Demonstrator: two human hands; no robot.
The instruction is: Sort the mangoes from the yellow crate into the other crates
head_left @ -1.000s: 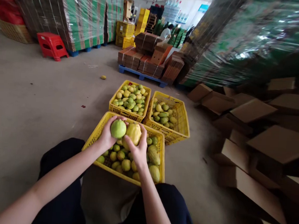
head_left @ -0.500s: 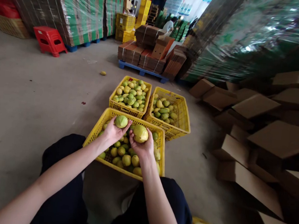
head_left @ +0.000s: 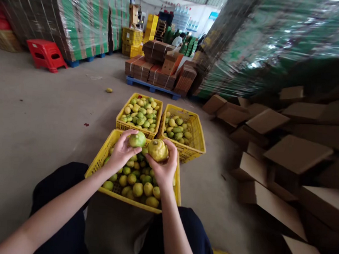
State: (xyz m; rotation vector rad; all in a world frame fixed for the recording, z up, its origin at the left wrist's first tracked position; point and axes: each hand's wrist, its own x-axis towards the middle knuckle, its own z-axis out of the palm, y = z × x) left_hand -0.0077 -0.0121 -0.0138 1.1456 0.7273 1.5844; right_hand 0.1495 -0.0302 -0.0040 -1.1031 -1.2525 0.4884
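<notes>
Fruit (head_left: pixel 137 139) between thumb and fingers, left hand (head_left: pixel 123 150) and right hand (head_left: pixel 167 168) alike

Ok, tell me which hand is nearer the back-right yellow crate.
Right. The right hand, holding a yellow fruit, is on the near side of that crate; the left hand, holding a green fruit, is farther off to its left.

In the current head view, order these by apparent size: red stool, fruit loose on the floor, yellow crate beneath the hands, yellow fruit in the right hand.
1. Yellow crate
2. Red stool
3. Yellow fruit in the right hand, enlarged by nearness
4. Floor fruit
</notes>
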